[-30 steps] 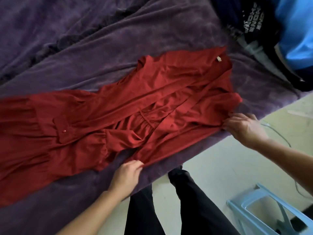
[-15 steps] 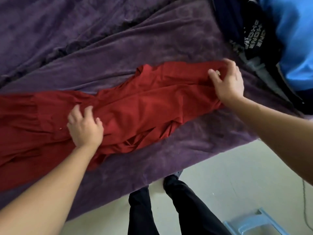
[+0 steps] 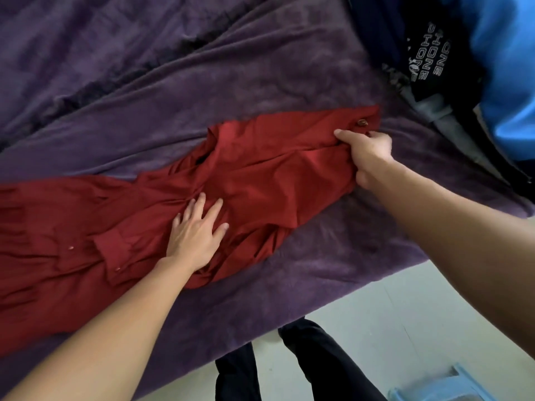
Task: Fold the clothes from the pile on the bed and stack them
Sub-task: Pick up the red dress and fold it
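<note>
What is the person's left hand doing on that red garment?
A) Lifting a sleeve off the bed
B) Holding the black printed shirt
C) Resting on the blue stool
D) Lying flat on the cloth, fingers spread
D: the left hand lies flat, fingers spread, on the middle of the red dress, while the right hand grips its top end.

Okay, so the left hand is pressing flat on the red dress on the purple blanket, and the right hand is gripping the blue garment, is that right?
Not quite. The head view shows the right hand gripping the red dress at its buttoned end, not the blue garment, which lies apart from it. The left hand does press flat on the dress on the purple blanket.
</note>
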`<state>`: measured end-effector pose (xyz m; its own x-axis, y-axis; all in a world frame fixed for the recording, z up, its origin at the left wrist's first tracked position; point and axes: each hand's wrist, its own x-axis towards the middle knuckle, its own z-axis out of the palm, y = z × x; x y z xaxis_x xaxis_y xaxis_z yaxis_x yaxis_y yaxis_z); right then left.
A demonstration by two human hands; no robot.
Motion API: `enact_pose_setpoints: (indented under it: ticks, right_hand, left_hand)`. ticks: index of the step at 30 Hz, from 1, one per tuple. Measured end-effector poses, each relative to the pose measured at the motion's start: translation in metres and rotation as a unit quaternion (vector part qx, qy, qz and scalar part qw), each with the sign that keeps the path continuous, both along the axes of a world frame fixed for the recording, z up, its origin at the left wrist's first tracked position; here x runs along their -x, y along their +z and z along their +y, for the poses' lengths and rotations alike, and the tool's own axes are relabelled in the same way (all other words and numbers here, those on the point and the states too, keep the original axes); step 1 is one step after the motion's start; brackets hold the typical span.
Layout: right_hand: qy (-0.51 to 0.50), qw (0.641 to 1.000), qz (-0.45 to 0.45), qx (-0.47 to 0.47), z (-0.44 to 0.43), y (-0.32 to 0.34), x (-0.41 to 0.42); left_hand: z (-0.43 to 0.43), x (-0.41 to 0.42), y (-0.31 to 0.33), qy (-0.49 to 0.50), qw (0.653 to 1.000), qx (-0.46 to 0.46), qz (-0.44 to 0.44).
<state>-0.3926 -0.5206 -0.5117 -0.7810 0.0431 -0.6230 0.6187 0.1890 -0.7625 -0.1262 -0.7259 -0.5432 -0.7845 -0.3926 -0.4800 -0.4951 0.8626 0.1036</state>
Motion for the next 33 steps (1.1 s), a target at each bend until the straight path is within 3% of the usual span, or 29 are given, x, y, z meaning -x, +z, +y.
enact_pose_setpoints:
  ticks: [4, 7, 12, 16, 18, 21, 23, 25, 27, 30, 31, 33]
  right_hand:
    - [0.08, 0.982, 0.171, 0.014, -0.022, 0.055, -0.021]
    - [0.21, 0.929, 0.304, -0.014, -0.063, 0.092, -0.067]
    - [0.425, 0.833, 0.339, -0.1, -0.144, 0.084, -0.181]
    - [0.635, 0.73, 0.225, -0.113, -0.173, 0.051, -0.254]
    - [0.61, 0.723, 0.301, -0.121, -0.167, 0.042, -0.265]
    - [0.463, 0.717, 0.471, -0.224, -0.144, 0.02, -0.254]
    - [0.448, 0.705, 0.441, -0.327, -0.126, 0.003, -0.243]
    - [0.488, 0.685, 0.366, -0.398, -0.108, -0.021, -0.24]
    - [0.545, 0.656, 0.285, -0.438, -0.094, -0.042, -0.244]
    - [0.586, 0.635, 0.237, -0.445, -0.085, -0.057, -0.245]
    - [0.583, 0.647, 0.241, -0.429, -0.087, -0.055, -0.243]
    - [0.527, 0.71, 0.273, -0.379, -0.09, -0.042, -0.233]
  left_hand:
    - [-0.029, -0.017, 0.032, 0.115, 0.983, -0.005, 0.141]
    - [-0.063, -0.044, 0.051, 0.19, 0.963, 0.008, 0.192]
    - [-0.132, -0.105, 0.077, 0.271, 0.936, 0.068, 0.212]
    - [-0.176, -0.142, 0.086, 0.314, 0.925, 0.104, 0.189]
    - [-0.182, -0.143, 0.086, 0.279, 0.932, 0.111, 0.205]
    - [-0.152, -0.119, 0.077, 0.103, 0.958, 0.08, 0.255]
    - [-0.115, -0.098, 0.063, -0.048, 0.963, 0.035, 0.264]
    - [-0.089, -0.086, 0.039, -0.17, 0.968, 0.013, 0.183]
    - [-0.09, -0.088, 0.007, -0.218, 0.973, 0.031, 0.069]
    - [-0.111, -0.095, -0.02, -0.212, 0.976, 0.058, 0.003]
    - [-0.114, -0.095, -0.023, -0.213, 0.975, 0.057, -0.001]
    - [-0.111, -0.094, -0.016, -0.212, 0.976, 0.047, 0.003]
